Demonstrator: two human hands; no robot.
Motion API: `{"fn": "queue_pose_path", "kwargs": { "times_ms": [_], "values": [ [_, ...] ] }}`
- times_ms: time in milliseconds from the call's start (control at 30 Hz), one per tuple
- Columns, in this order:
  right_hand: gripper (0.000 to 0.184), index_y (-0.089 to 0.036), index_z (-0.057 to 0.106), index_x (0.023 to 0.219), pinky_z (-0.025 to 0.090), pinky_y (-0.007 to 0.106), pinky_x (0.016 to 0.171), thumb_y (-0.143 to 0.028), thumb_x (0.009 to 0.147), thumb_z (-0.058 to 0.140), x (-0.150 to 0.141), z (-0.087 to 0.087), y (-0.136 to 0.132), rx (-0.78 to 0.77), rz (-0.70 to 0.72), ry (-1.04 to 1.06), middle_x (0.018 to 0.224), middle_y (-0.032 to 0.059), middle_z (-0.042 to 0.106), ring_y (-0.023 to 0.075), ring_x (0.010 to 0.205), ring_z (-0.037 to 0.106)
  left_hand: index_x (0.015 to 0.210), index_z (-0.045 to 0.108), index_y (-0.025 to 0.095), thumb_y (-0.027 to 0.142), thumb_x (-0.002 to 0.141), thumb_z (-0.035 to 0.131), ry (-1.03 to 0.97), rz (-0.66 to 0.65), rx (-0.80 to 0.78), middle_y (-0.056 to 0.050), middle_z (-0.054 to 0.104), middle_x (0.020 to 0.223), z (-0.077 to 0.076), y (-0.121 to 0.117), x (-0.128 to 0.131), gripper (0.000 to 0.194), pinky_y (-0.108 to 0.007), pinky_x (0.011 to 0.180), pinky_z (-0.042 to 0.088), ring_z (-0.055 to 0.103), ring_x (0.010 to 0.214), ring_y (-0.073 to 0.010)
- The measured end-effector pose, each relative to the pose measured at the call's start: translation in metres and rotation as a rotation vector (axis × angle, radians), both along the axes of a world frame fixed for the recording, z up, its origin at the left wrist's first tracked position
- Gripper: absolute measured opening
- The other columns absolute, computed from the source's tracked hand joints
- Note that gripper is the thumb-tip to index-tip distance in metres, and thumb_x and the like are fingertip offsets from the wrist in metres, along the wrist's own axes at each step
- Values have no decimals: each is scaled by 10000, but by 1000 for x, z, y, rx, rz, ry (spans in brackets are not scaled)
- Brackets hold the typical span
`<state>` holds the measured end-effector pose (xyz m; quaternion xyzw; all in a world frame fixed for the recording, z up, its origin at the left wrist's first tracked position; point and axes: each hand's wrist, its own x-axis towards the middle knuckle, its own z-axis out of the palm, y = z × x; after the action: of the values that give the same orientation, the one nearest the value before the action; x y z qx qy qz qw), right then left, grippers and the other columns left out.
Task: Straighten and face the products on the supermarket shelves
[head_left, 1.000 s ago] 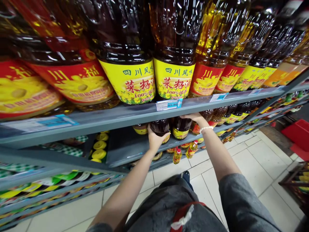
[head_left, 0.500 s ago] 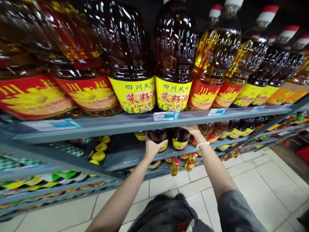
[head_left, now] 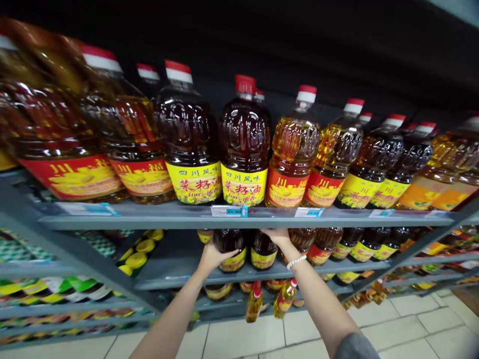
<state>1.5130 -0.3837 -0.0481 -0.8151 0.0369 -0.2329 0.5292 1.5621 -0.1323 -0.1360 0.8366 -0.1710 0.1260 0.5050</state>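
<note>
On the shelf below the front row, my left hand (head_left: 212, 257) is wrapped around the side of a dark oil bottle (head_left: 235, 260), its thumb across the front near the yellow label. The bottle stands upright, its top hidden by the shelf above. My right hand (head_left: 279, 236), with a beaded bracelet (head_left: 297, 262) at the wrist, reaches in over a second dark oil bottle (head_left: 264, 257) just to the right. The upper shelf edge covers its fingertips, so I cannot see what they grip.
The upper shelf (head_left: 168, 222) carries a row of large oil bottles (head_left: 245, 149) with price tags (head_left: 229, 211) along its edge. Yellow-lidded jars (head_left: 136, 260) stand to the left. Two small oil bottles (head_left: 254, 304) hang lower down, above the tiled floor (head_left: 239, 336).
The view has tilted up and pulled back, so the caps of the upper bottles now show. Both hands stay at the same dark bottles on the lower shelf.
</note>
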Motion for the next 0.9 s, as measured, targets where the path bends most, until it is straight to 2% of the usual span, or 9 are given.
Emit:
{"fn": "queue_pose_path", "kwargs": {
  "times_ms": [100,267,467,600,700,767,833,900],
  "values": [
    [397,-286,691,911,429,508,1090,-547,623,769,1,-1,2,-44,-4,-24,1017,40,761,347,1142,633,1162,566,138,455,561,846,56,-103,-74,-175,692,1203,-3,-4,0,735,-553,1084,467,639,1172,-336],
    [408,-284,702,943,414,519,1099,-549,638,755,4,-8,3,-69,-24,-53,1027,45,761,346,1168,617,1190,574,172,439,587,848,138,-139,-169,-141,691,1223,-11,-8,1,714,-588,1101,441,624,1197,-339],
    [431,-263,709,977,394,493,1121,-584,689,696,4,-7,-4,-124,-3,-131,1048,38,760,313,1169,623,1252,522,123,425,596,848,51,-46,-157,-167,668,1242,-22,-12,-3,792,-538,1090,446,617,1193,-338],
    [455,-233,728,964,363,515,1135,-619,734,658,-6,-1,-5,-215,-30,-142,1083,78,748,337,1181,613,1342,473,124,444,650,812,70,49,-174,-185,621,1323,-20,-17,-17,834,-505,1104,425,573,1257,-342],
    [509,-199,733,973,341,528,1146,-649,750,647,-7,2,-8,-270,-37,-190,1137,115,726,352,1221,583,1490,347,174,461,774,720,83,63,-118,-164,511,1475,-20,-14,-42,857,-471,1160,370,482,1370,-308],
    [579,-185,731,983,311,549,1159,-692,720,642,-3,3,-10,-246,-44,-200,1149,134,718,368,1242,562,1549,266,222,456,858,632,36,85,-17,-124,423,1554,-31,-5,-72,817,-449,1191,336,415,1426,-280],
    [652,-178,727,1000,264,573,1176,-739,683,631,1,2,-12,-215,-37,-198,1151,146,715,386,1259,544,1550,290,287,421,937,515,-35,140,93,-68,418,1564,-53,11,-113,667,-429,1199,337,406,1435,-254],
    [699,-170,718,1038,226,574,1191,-758,670,629,4,0,-12,-223,-32,-225,1181,157,702,393,1282,522,1524,347,361,355,950,479,-62,195,226,-25,448,1546,-86,30,-159,589,-401,1176,388,438,1414,-244]
  ]
}}
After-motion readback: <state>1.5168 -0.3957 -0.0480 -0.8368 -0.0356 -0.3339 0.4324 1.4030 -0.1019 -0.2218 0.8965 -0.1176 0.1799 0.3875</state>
